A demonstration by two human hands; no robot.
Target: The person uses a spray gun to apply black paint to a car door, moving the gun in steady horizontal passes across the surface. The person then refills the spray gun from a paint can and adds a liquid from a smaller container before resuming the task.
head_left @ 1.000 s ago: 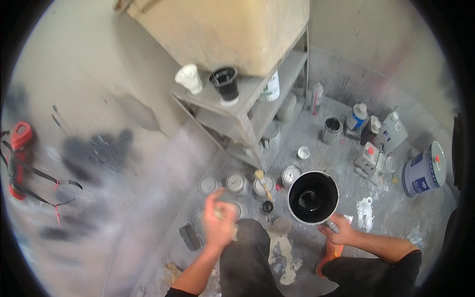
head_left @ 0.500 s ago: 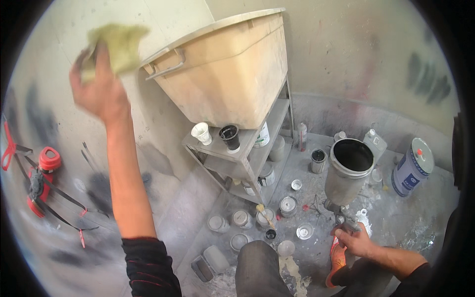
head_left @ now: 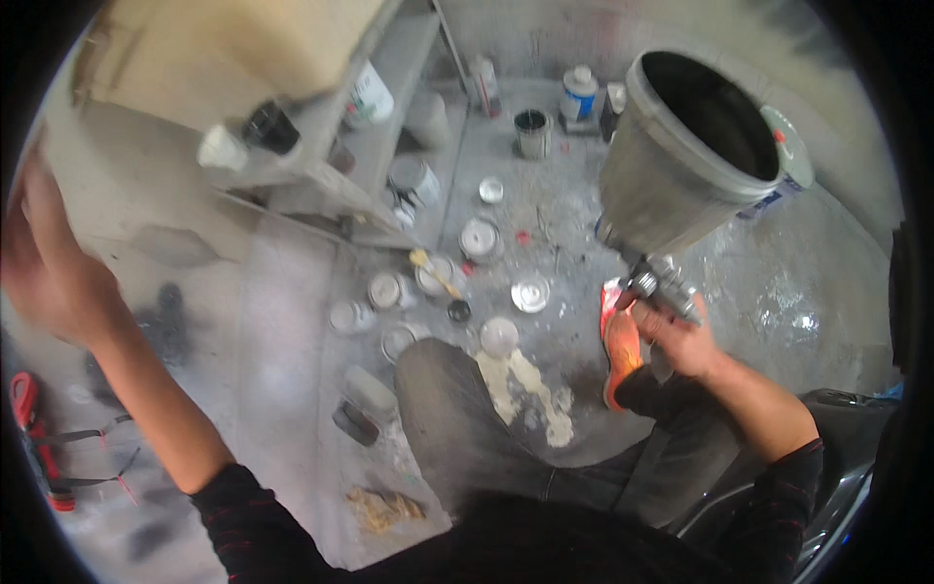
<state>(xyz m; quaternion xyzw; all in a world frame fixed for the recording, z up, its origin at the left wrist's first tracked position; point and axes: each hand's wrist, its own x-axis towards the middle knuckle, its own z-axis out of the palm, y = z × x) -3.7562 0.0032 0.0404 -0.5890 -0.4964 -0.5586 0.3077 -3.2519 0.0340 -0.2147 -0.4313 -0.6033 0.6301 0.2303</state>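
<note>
At the far left edge is my left hand (head_left: 53,268), raised and smeared by motion. Its fingers run up to the picture's rim, and I cannot make out anything in them; no cloth shows there. My right hand (head_left: 671,336) is wrapped round the grip of a metal spray gun (head_left: 654,280). Mounted on top of the gun is a large grey paint cup (head_left: 657,161), without a lid, tilted a little, its inside dark. Below my right hand shows an orange shoe (head_left: 623,350).
A metal shelf (head_left: 326,185) bears a white cup (head_left: 223,149), a black cup (head_left: 271,127) and a large tan tub (head_left: 233,58). Several paint cans and a brush (head_left: 438,273) stand or lie on the floor. A red respirator mask (head_left: 29,419) is at lower left. A glossy black panel (head_left: 842,438) lies right.
The view has tipped down. My left hand has moved to the left rim; the yellowish cloth it held no longer shows. The spray gun and cup stand higher in view, still in my right hand.
</note>
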